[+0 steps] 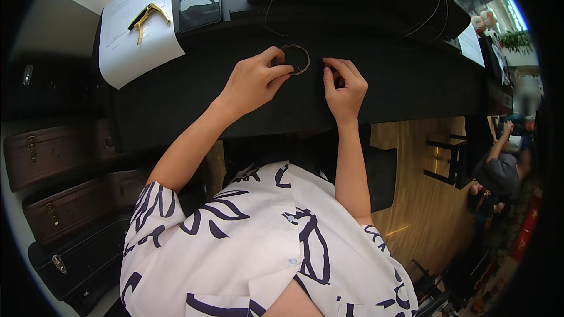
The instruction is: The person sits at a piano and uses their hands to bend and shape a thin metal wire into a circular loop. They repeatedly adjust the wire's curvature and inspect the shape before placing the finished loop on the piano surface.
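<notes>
Over the black table, my left hand (255,79) is closed on a coiled guitar string (307,58), pinching the near left side of the thin bronze ring between thumb and fingers. The coil stands out to the right of my fingertips. Just right of it, my right hand (346,85) is raised with thumb and fingers drawn together in a pinch. Whatever it holds, if anything, is too fine to make out. A small gap separates the right fingertips from the ring.
A gold capo (147,20) lies on a printed sheet (132,56) at the far left, beside a dark phone (200,0). Thin loose strings (432,14) arc over the far side. Instrument cases (70,205) are stacked at left. A person (499,167) is at far right.
</notes>
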